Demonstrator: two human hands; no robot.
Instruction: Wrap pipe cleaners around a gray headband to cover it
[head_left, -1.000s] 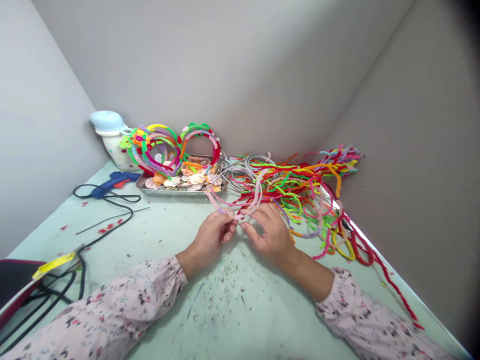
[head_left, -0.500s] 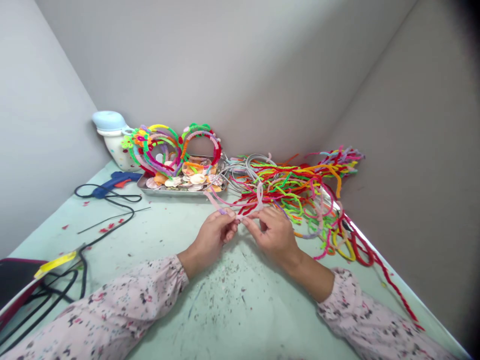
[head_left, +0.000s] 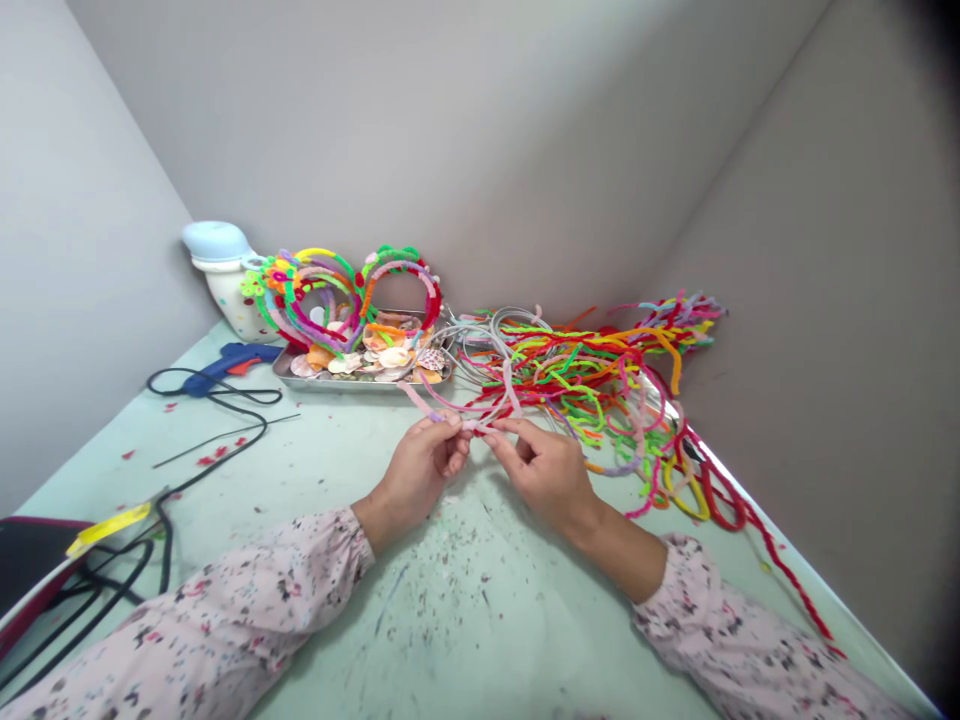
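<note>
Over the middle of the table, my left hand point(head_left: 420, 462) pinches a wrapped band whose pale pink end point(head_left: 414, 398) sticks out up and to the left, with a bit of lilac at my fingertips. Just to the right, my right hand point(head_left: 546, 465) holds a pale pink pipe cleaner point(head_left: 511, 388) between thumb and forefinger, where it meets the band. A loop of it rises above my fingers. Both hands are closed and almost touch. What lies under the fingertips is partly hidden.
A metal tray point(head_left: 360, 384) holds seashells and several fuzzy headbands point(head_left: 319, 300). Loose coloured pipe cleaners point(head_left: 585, 365) are heaped at the right, beside wire hoops point(head_left: 510, 322). At the left are a blue glue gun point(head_left: 225, 366), its black cord point(head_left: 259, 435) and a white container point(head_left: 238, 295).
My hands have drawn slightly apart, the left one shifting a little left. The pink loop above my right hand has tilted left and become narrower.
</note>
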